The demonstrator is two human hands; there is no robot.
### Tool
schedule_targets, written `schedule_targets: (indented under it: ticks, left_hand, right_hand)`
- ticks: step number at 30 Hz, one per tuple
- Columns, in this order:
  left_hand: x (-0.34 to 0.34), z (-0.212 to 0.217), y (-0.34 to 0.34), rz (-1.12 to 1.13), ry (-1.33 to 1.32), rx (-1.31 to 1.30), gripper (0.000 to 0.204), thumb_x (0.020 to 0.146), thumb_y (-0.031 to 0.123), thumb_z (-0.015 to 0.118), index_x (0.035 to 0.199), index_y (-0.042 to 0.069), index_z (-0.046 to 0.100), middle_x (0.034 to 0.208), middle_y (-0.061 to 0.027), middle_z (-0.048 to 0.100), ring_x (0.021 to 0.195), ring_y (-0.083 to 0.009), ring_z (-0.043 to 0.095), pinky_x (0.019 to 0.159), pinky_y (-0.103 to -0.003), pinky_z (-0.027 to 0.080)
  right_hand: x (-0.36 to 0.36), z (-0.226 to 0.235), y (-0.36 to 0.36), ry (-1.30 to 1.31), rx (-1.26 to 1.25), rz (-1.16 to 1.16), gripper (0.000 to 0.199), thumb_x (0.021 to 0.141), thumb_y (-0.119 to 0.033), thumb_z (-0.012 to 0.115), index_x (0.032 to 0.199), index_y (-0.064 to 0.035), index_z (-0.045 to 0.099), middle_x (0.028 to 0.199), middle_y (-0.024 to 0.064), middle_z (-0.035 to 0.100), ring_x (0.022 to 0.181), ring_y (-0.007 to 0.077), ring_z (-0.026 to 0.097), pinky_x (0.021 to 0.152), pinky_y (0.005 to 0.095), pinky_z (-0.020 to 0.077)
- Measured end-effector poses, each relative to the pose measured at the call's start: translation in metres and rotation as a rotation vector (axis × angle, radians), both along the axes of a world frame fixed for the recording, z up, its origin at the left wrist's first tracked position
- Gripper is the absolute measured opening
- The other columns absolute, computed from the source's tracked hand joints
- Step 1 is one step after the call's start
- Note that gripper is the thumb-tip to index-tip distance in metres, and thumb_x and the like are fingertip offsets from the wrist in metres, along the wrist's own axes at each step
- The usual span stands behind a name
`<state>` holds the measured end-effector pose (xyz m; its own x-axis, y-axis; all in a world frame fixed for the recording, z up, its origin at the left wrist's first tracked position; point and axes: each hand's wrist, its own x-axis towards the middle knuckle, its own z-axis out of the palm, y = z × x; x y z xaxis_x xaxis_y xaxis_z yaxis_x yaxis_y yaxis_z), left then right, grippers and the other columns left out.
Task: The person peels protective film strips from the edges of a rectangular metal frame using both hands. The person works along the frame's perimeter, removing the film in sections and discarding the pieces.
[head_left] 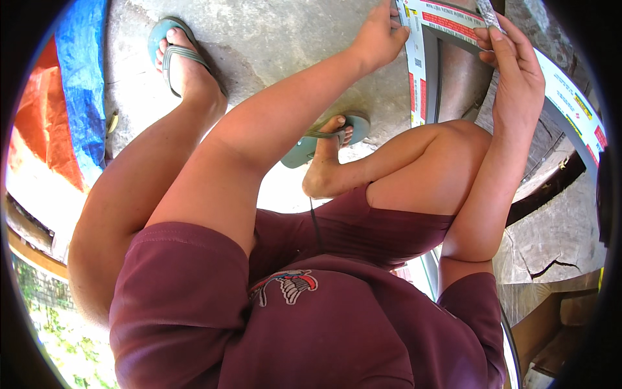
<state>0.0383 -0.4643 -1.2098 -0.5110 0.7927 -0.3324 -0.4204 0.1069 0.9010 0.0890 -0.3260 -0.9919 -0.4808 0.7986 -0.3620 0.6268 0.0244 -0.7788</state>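
A grey frame (434, 19), its profiles covered with white-and-red printed protective film, stands at the upper right. My left hand (382, 35) is at its left corner, thumb against the edge and fingers curled; the top of this hand meets the picture's upper rim. In my right hand (521, 71) is a slim, speckled silvery piece (489, 14), pinched between thumb and fingers over the frame's upper bar. Its far end is cut off by the picture's edge, so its kind does not show.
Below lies a grey concrete floor (259, 32). Blue tarp (81, 71) and orange tarp (45, 117) hang at the left. A cracked wooden slab (551, 240) is at the right, beside a long curved film-covered profile (576, 110). My sandalled feet stand near the frame.
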Motion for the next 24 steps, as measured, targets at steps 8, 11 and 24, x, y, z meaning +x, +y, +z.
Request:
schedule_targets:
  ticks: [8,11,24]
  left_hand:
    - [0.004,0.006,0.009,-0.137,0.269,-0.173,0.073,0.092,0.011,0.064,0.155,0.000,0.030,0.121,-0.0296,0.057,0.105,-0.0425,0.062,0.091,-0.047,0.051]
    - [0.008,-0.005,0.005,-0.023,0.433,-0.064,0.066,0.093,0.012,0.064,0.151,-0.002,0.037,0.117,-0.0304,0.060,0.104,-0.0436,0.063,0.089,-0.049,0.052]
    - [-0.023,0.021,0.000,-0.133,0.104,-0.276,0.053,0.099,0.030,0.067,0.138,-0.004,0.053,0.117,-0.0196,0.068,0.105,-0.0283,0.070,0.089,-0.040,0.057]
  right_hand:
    - [0.006,0.002,-0.002,0.008,-0.006,-0.023,0.029,0.102,-0.012,0.064,0.128,-0.0008,0.069,0.103,0.0078,0.077,0.093,0.0105,0.067,0.082,0.0246,0.0521]
    - [0.007,0.002,-0.002,0.031,-0.018,-0.023,0.029,0.102,-0.012,0.064,0.128,-0.0008,0.069,0.102,0.0076,0.077,0.093,0.0104,0.067,0.082,0.0246,0.0519]
    - [0.005,0.000,-0.001,0.002,-0.014,-0.020,0.028,0.102,-0.012,0.063,0.127,-0.0008,0.069,0.102,0.0070,0.077,0.093,0.0098,0.066,0.082,0.0247,0.0512]
